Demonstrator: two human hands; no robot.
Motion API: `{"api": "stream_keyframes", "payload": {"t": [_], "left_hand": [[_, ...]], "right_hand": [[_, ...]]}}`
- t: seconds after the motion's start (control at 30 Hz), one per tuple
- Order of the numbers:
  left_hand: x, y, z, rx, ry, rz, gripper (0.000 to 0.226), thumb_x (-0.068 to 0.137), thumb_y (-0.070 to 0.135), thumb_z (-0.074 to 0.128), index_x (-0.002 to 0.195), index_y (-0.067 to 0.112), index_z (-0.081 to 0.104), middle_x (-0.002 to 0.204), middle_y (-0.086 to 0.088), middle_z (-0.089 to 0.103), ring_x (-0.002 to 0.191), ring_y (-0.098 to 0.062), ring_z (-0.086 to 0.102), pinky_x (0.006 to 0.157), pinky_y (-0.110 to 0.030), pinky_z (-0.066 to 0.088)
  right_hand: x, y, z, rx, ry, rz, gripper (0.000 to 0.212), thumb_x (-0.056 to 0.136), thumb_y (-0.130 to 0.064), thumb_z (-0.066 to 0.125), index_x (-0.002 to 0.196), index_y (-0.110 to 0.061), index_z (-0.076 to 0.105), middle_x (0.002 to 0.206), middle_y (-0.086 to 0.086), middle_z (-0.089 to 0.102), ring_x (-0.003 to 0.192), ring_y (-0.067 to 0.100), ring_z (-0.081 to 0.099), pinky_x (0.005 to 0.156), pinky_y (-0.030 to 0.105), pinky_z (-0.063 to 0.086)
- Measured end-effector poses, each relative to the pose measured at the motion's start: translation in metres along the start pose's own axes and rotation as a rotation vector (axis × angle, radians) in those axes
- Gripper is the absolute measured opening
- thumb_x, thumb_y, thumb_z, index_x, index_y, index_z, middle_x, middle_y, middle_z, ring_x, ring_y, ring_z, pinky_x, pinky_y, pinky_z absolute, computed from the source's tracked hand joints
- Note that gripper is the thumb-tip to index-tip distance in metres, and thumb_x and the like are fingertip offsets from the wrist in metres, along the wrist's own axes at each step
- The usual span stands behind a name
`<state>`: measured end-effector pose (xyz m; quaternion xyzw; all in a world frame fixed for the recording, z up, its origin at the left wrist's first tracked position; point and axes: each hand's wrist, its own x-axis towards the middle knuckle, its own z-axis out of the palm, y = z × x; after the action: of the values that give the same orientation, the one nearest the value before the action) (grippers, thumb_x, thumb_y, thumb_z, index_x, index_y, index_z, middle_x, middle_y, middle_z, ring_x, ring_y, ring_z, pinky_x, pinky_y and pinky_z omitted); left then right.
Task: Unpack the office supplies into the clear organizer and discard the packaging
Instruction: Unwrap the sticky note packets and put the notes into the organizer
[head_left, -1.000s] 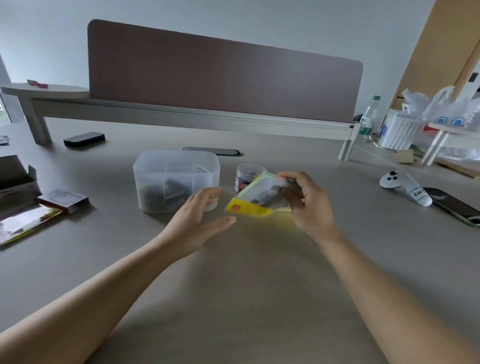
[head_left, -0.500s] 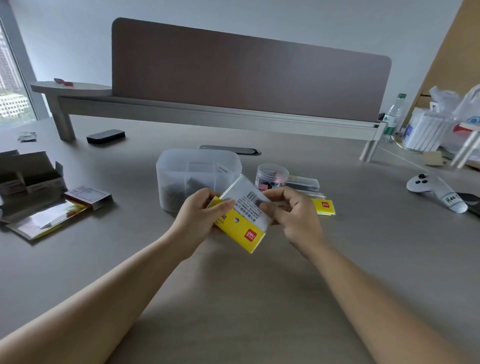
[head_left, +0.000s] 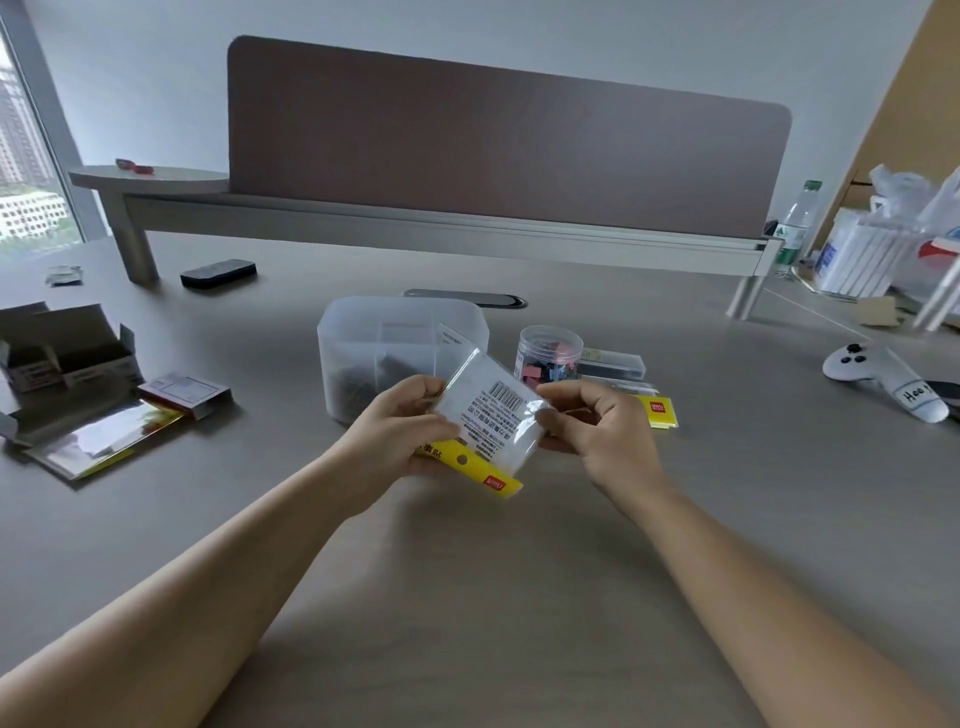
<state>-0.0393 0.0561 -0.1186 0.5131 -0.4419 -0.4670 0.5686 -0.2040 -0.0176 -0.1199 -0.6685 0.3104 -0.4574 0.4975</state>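
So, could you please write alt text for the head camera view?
Both hands, left hand and right hand, hold a clear packet with a yellow header above a desk. Behind it stand a clear organizer and a small jar of coloured clips.

Soft, even daylight comes from the window (head_left: 26, 156) at the upper left of the frame, leaving only faint shadows on the desk (head_left: 467, 597). Wide-angle distortion bends the edges, and a foil card (head_left: 104, 441) at left shows glare.
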Motion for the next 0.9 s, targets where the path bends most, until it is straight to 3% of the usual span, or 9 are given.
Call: {"api": "stream_keyframes", "payload": {"t": [0.07,0.17,0.23,0.33,0.47,0.57,0.7,0.9], "left_hand": [[-0.001,0.001,-0.001,-0.017,-0.006,-0.028,0.030,0.081,-0.012,0.045,0.092,0.014,0.056,0.084,-0.007,0.061,0.066,-0.016,0.064,0.058,-0.027,0.057],[0.002,0.001,-0.001,-0.003,0.135,-0.021,0.029,0.081,-0.011,0.046,0.097,0.011,0.055,0.087,-0.008,0.055,0.073,-0.020,0.057,0.064,-0.033,0.053],[0.005,0.001,-0.002,0.090,0.222,0.015,0.023,0.082,-0.009,0.048,0.087,0.012,0.054,0.083,-0.004,0.053,0.072,-0.019,0.055,0.070,-0.037,0.048],[0.006,0.002,-0.004,0.181,0.219,0.044,0.021,0.082,-0.006,0.051,0.076,0.013,0.054,0.077,-0.004,0.054,0.070,-0.019,0.056,0.072,-0.038,0.048],[0.004,0.004,-0.003,0.265,0.135,0.049,0.018,0.083,-0.004,0.053,0.081,0.014,0.055,0.081,-0.006,0.056,0.073,-0.019,0.059,0.068,-0.032,0.051],[0.005,0.002,-0.003,0.254,0.155,0.048,0.019,0.081,-0.001,0.057,0.085,0.018,0.054,0.082,-0.005,0.054,0.076,-0.018,0.059,0.070,-0.032,0.052],[0.009,-0.001,-0.005,0.228,0.220,0.037,0.017,0.080,0.004,0.061,0.087,0.017,0.052,0.085,-0.005,0.055,0.084,-0.023,0.059,0.077,-0.037,0.051],[0.008,-0.002,-0.004,0.245,0.230,0.041,0.011,0.083,0.007,0.059,0.082,0.017,0.054,0.083,-0.005,0.058,0.086,-0.025,0.062,0.083,-0.041,0.053]], "right_hand": [[0.001,0.000,0.001,0.033,-0.008,0.058,0.020,0.080,0.008,0.057,0.075,-0.011,0.059,0.071,0.004,0.058,0.052,-0.001,0.061,0.052,0.013,0.054],[0.000,0.001,-0.001,-0.013,-0.129,0.180,0.022,0.079,0.008,0.057,0.072,-0.013,0.055,0.070,0.005,0.057,0.049,0.005,0.059,0.054,0.021,0.055],[0.000,0.001,-0.002,-0.132,-0.246,0.226,0.018,0.080,0.004,0.059,0.074,-0.012,0.053,0.071,0.004,0.058,0.052,0.008,0.060,0.055,0.024,0.055],[0.004,0.000,0.000,-0.260,-0.222,0.141,0.012,0.081,-0.008,0.062,0.078,-0.018,0.055,0.077,0.001,0.059,0.066,0.012,0.058,0.068,0.027,0.053],[0.013,-0.003,0.011,-0.161,-0.193,0.086,0.018,0.085,-0.003,0.054,0.098,-0.017,0.053,0.084,0.001,0.055,0.074,0.010,0.058,0.064,0.018,0.055],[0.014,-0.001,0.017,-0.207,-0.223,0.063,0.017,0.087,-0.004,0.052,0.099,-0.014,0.058,0.080,-0.002,0.055,0.073,0.007,0.057,0.061,0.014,0.054],[0.011,0.003,0.021,-0.236,-0.217,0.021,0.012,0.085,-0.003,0.055,0.088,-0.012,0.063,0.074,-0.001,0.060,0.066,0.007,0.060,0.057,0.014,0.054],[0.011,0.003,0.022,-0.161,-0.157,-0.004,0.030,0.083,0.005,0.055,0.067,-0.019,0.061,0.070,-0.004,0.061,0.056,-0.006,0.062,0.053,0.011,0.052]]}}
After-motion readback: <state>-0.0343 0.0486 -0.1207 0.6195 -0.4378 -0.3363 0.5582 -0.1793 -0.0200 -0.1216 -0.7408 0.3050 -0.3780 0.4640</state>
